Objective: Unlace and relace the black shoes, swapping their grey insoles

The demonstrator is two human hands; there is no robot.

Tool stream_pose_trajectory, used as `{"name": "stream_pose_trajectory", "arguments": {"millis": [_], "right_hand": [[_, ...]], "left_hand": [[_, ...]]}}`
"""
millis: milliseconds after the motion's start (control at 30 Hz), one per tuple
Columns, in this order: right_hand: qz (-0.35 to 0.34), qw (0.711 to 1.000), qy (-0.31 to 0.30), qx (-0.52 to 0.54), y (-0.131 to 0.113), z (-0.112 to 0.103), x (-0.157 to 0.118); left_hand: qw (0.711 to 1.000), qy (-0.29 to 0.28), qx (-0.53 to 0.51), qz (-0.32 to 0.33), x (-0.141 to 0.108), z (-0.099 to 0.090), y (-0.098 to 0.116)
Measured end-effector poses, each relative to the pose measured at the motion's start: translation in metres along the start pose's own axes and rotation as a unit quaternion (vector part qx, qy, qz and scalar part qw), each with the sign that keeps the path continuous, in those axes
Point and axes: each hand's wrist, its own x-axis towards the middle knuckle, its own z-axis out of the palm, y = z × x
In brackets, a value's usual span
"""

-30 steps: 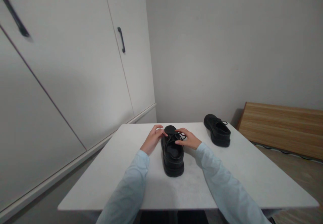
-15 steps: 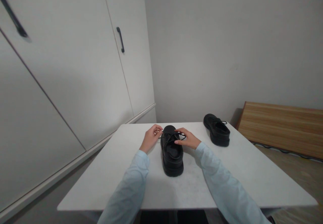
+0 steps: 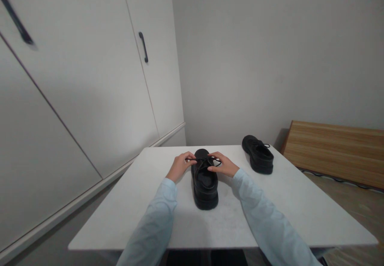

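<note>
A black lace-up shoe (image 3: 205, 194) stands on the white table with its heel toward me. At its left side, my left hand (image 3: 181, 165) is closed in a pinch on the black shoelace (image 3: 191, 159), which stretches from my fingers to the knot area. On the other side, my right hand (image 3: 223, 165) is curved over the shoe's lacing. Its thumb and fingers stay apart, touching the shoe near the laces, and a loop of lace lies between them. The exact contact at the right fingertips is too small to make out.
A second black shoe (image 3: 258, 155) stands at the back right of the white table (image 3: 126, 222). White cupboards (image 3: 90, 78) run along the left, and a grey wall (image 3: 240, 58) rises behind. To the right is a wooden board (image 3: 336, 150).
My left hand has shifted slightly toward the shoe and lifted, and its fingers have closed on the shoelace. The right hand and both shoes stay nearly as they were.
</note>
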Motion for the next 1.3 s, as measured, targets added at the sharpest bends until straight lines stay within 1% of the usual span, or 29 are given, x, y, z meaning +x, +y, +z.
{"name": "stream_pose_trajectory", "arguments": {"millis": [100, 300, 633, 767, 867, 967, 1100, 1167, 1300], "right_hand": [[0.003, 1.000, -0.001, 0.001, 0.000, 0.000, 0.000], [0.009, 1.000, -0.006, -0.001, -0.001, -0.002, -0.001], [0.006, 1.000, -0.008, 0.001, 0.000, -0.002, -0.001], [0.008, 1.000, -0.010, 0.003, 0.000, -0.002, -0.001], [0.011, 1.000, -0.008, 0.004, 0.000, -0.002, 0.000], [0.013, 1.000, -0.005, 0.007, 0.000, -0.001, 0.000], [0.018, 1.000, -0.006, 0.012, -0.001, -0.002, 0.000], [0.018, 1.000, -0.003, 0.015, -0.002, -0.002, 0.000], [0.020, 1.000, -0.001, 0.012, -0.004, -0.002, -0.001]], "left_hand": [[1.000, 0.017, 0.005, 0.003, 0.001, -0.002, -0.001], [0.997, 0.064, -0.036, 0.005, 0.004, -0.006, 0.000], [0.982, 0.168, -0.075, -0.038, 0.006, -0.006, -0.009], [0.975, 0.209, -0.073, -0.034, 0.007, -0.007, -0.009], [0.970, 0.229, -0.070, -0.031, 0.007, -0.007, -0.008], [0.967, 0.247, -0.053, -0.022, 0.007, -0.007, -0.008], [0.958, 0.285, -0.032, -0.021, 0.007, -0.011, -0.007], [0.957, 0.288, -0.034, -0.021, 0.007, -0.012, -0.006], [0.965, 0.256, -0.066, -0.004, 0.007, -0.013, -0.003]]}}
